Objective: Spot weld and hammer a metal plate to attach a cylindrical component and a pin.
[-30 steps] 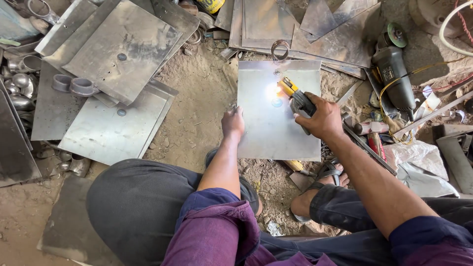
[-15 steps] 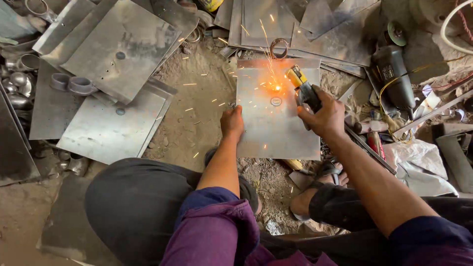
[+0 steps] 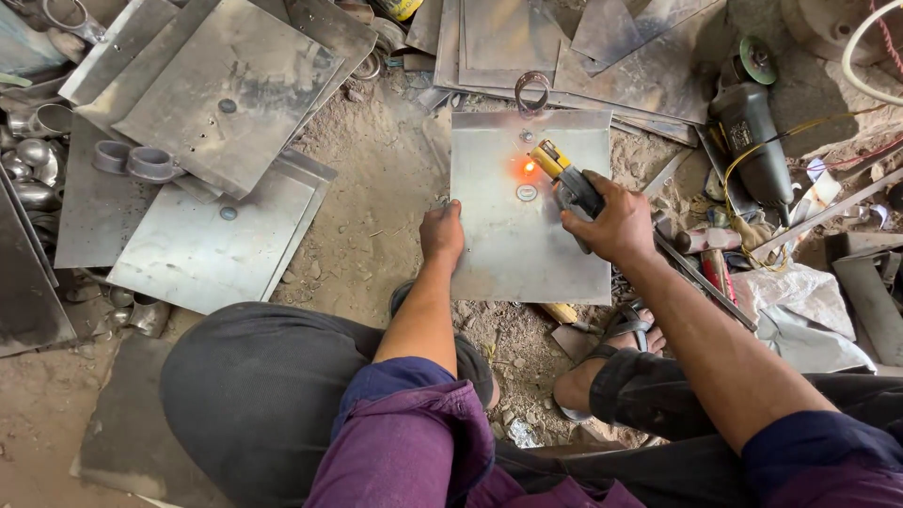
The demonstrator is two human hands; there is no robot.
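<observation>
Two hands, right hand (image 3: 616, 224) gripping electrode holder (image 3: 564, 181), left hand (image 3: 442, 231) steadying plate (image 3: 527, 249)

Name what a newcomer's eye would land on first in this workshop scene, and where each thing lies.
An orange glow burns near the top of the metal sheet lying on the sandy ground. The right hand holds a yellow-tipped electrode holder beside it; the left hand presses the sheet's left edge. An angle grinder lies at the right.

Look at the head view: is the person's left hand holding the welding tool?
No. The left hand rests on the metal sheet's left edge, while the right hand grips the welding tool.
</observation>
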